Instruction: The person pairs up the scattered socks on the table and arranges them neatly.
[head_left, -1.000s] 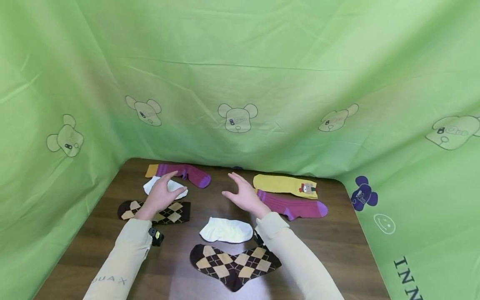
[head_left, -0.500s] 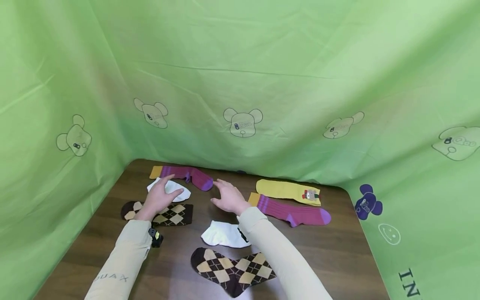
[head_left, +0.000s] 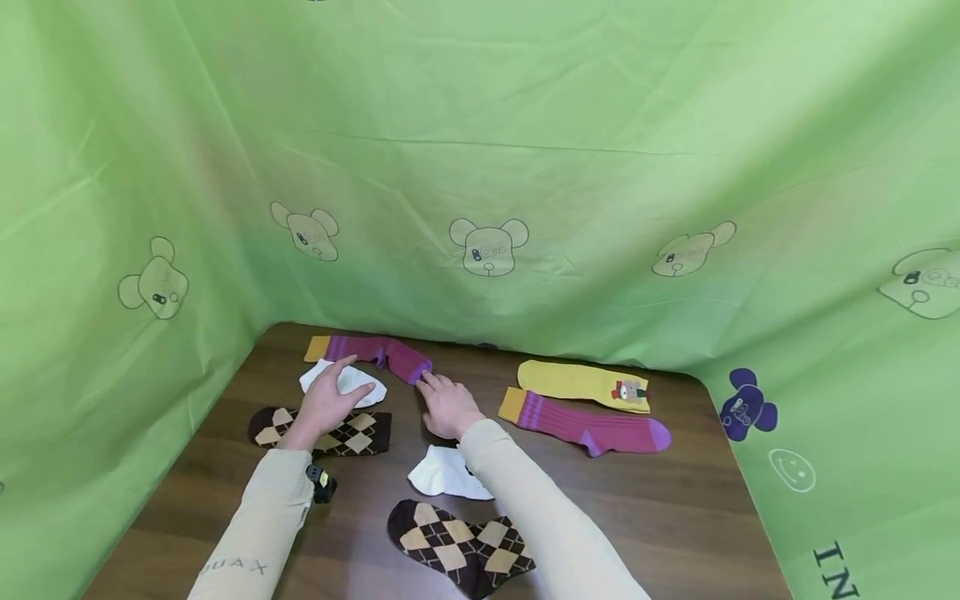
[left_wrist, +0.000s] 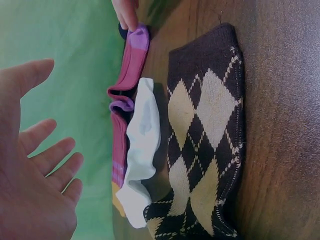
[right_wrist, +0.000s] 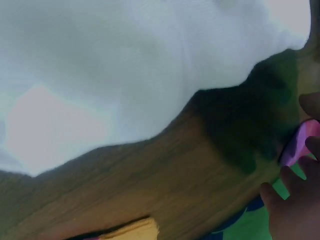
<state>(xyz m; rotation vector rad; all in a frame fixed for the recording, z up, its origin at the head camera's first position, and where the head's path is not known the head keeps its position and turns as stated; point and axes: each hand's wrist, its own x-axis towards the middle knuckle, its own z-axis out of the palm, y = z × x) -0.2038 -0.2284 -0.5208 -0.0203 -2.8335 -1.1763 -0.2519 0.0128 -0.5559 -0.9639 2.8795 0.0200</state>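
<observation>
The purple sock (head_left: 363, 347) lies flat near the far edge of the table (head_left: 697, 500), bent at its heel. Its long axis runs from the orange cuff, a little past 9 o'clock, to the toe, a little past 3 o'clock. The right hand (head_left: 449, 408) is the nearer one: the sock is at its 10 o'clock, toe first, and its fingertips appear to touch this toe. Its thumb stands apart from the fingers, so I judge no pinch is closed, although shadow hides some detail.

The left hand (head_left: 327, 402) is wide open above the white sock (left_wrist: 145, 125) and holds nothing. From it, the purple sock stretches between 12 and 2 o'clock, with the white sock lying between.
</observation>
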